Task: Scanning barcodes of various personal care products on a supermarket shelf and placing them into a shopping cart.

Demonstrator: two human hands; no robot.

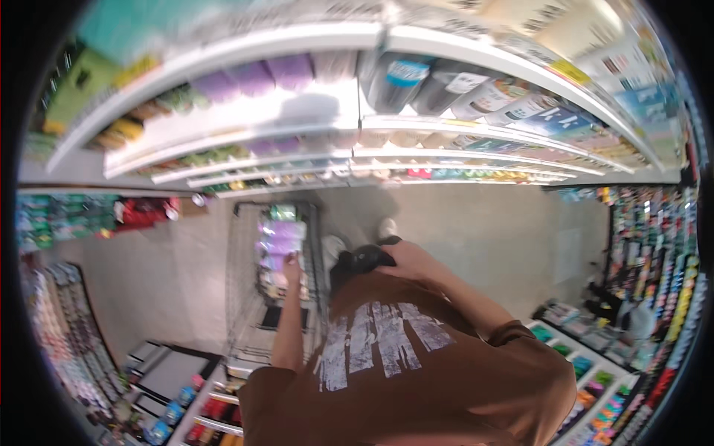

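My left hand (292, 267) is over a wire shopping cart (237, 267), at the near edge of a row of shiny purple packs (280, 237). Blur hides whether its fingers grip a pack. A green-and-white pack (283, 212) lies at the far end of the row, and paler packs (273, 284) lie at the near end. In front of my waist, my right hand (410, 261) is closed around a black rounded object (368, 258), whose exact kind I cannot make out.
White store shelves (223, 117) stretch across the front, holding dark bottles (393, 83), purple packs (290, 71) and white bottles (488, 99). Grey floor (474, 223) lies right of the cart. Product racks stand at left (72, 323) and right (652, 267). Bins (591, 368) stand behind me.
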